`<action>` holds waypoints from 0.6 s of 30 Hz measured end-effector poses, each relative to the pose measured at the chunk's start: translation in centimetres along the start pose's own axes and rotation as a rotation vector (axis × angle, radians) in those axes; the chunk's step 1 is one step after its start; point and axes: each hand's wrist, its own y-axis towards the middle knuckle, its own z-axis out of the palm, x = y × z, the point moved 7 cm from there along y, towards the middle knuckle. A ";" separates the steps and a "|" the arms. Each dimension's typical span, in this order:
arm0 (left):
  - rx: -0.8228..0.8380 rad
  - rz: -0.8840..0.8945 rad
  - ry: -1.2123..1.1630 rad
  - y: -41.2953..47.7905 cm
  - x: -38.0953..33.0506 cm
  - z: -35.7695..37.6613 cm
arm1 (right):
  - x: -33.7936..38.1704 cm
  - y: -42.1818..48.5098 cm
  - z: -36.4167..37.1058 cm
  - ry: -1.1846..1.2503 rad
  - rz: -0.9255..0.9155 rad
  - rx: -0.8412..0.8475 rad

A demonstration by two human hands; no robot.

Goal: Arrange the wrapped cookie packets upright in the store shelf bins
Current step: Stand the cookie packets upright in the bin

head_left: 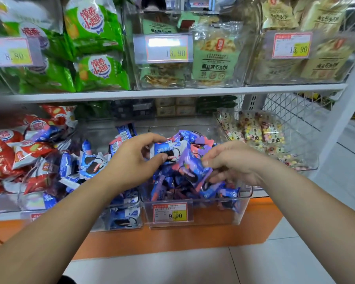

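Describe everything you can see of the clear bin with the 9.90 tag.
The clear bin is a see-through plastic box in the lower row, above the orange base. Its front wall carries a red-edged price tag with a yellow patch reading 9.90. It is heaped with purple, pink and blue cookie packets, jumbled rather than upright. Over it, the left hand holds a white-and-blue packet and the right hand pinches a purple packet.
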 end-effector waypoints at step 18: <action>-0.204 -0.096 -0.171 0.2 1.5 -3.3 | 5.1 -2.0 0.4 -1.046 -0.430 -0.440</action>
